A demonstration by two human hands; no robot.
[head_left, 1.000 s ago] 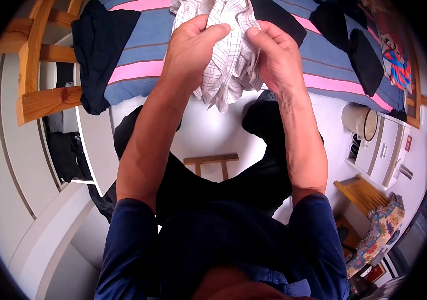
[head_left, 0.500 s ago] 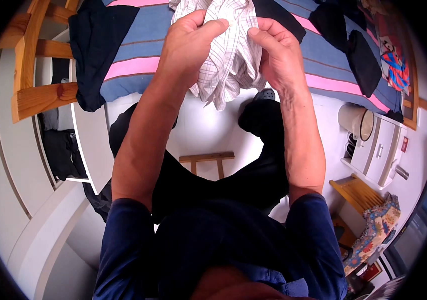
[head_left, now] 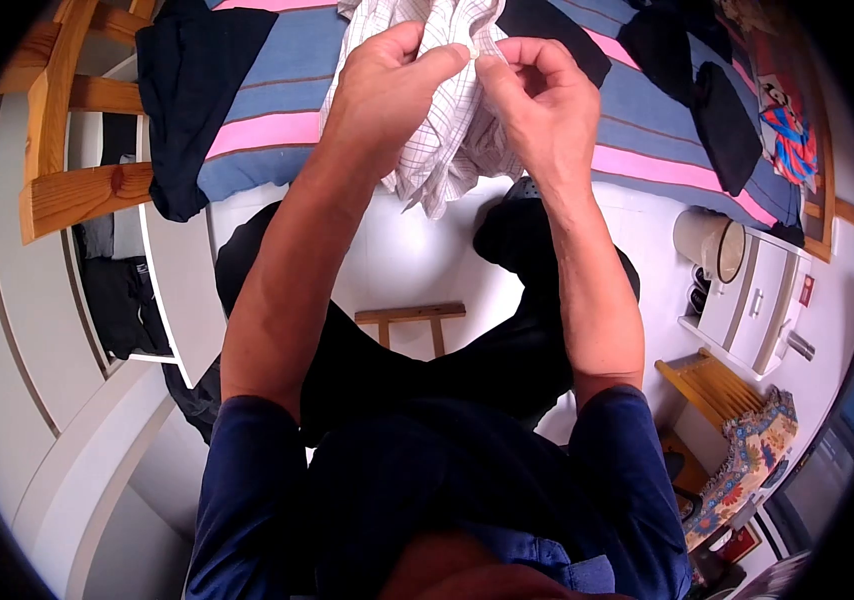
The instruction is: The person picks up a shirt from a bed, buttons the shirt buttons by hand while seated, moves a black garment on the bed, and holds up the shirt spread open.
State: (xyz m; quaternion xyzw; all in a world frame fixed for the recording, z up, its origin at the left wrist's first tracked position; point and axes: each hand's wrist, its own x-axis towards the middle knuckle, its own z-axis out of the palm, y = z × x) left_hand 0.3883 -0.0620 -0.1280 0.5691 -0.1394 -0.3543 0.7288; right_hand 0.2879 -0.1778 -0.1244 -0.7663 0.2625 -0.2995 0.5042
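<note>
A white checked shirt point(head_left: 447, 130) hangs in loose folds over the near edge of the bed, at the top middle. My left hand point(head_left: 387, 90) pinches its cloth between thumb and fingers. Close beside it, my right hand point(head_left: 547, 105) also pinches the shirt, its thumb tip near the left thumb. A small pale spot, perhaps a button, shows between the two thumbs. The lower part of the shirt dangles below my hands.
The striped bed point(head_left: 277, 95) bears dark garments point(head_left: 192, 100) at left and more point(head_left: 727, 125) at right. An open drawer point(head_left: 187, 290) with clothes is at left. A bin point(head_left: 707, 245) stands on a white cabinet point(head_left: 757, 300); a wooden stool point(head_left: 412, 314) is below.
My right hand has moved left, closer to my left hand, and the two thumbs now nearly meet at the shirt. The left hand has shifted slightly right.
</note>
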